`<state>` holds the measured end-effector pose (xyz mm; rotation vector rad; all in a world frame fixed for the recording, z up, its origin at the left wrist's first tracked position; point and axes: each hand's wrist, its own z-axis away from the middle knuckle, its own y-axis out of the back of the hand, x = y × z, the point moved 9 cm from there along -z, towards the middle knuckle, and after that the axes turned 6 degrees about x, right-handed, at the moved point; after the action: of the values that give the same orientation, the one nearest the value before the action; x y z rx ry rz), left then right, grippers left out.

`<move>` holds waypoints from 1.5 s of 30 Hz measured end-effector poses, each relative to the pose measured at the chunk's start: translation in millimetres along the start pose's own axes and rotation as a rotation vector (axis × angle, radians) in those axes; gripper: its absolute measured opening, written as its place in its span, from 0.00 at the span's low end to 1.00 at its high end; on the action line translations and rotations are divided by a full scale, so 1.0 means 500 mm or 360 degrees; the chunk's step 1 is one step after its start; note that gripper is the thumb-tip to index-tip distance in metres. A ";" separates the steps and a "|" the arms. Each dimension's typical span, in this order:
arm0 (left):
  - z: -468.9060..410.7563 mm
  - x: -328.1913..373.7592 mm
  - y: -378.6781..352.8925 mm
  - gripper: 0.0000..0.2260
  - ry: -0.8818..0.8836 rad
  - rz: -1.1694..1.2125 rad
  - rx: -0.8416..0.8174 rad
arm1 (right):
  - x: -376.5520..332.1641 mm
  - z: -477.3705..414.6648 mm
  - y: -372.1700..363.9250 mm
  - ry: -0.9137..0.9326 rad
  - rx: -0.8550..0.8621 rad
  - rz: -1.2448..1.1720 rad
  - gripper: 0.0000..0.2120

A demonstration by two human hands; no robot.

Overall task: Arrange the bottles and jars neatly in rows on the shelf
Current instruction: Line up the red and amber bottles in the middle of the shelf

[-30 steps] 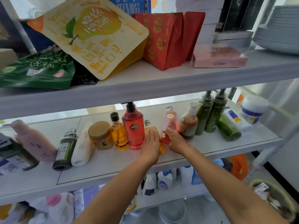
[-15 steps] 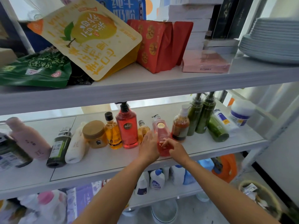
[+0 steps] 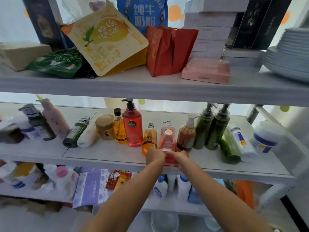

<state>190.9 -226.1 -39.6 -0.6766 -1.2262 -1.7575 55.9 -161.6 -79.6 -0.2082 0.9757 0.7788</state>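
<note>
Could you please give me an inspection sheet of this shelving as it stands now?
Surface: white middle shelf, carrying the toiletries.
Job's things: pink bottle near the front edge; small amber bottle beside it; red pump bottle, tan-lidded jar and two green pump bottles upright behind; dark green bottle, white bottle, light green bottle and white tube lying down.
Clutter: yellow pouch, red bags and stacked plates on the upper shelf.
Grippers: right hand holds the pink bottle's base; left hand at both front bottles' bases, grip blurred.
Cables: nothing seen.
Surroundings: lower shelf with blue-capped bottles and a purple packet.
</note>
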 end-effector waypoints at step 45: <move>0.045 0.002 0.070 0.09 -0.0104 0.0873 -0.1340 | -0.005 0.233 -0.064 0.0039 -0.0553 -0.0715 0.05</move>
<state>220.2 -210.5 -14.5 -1.4001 -0.2199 -1.7242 153.8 -128.9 -17.3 -0.7142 0.7706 0.5248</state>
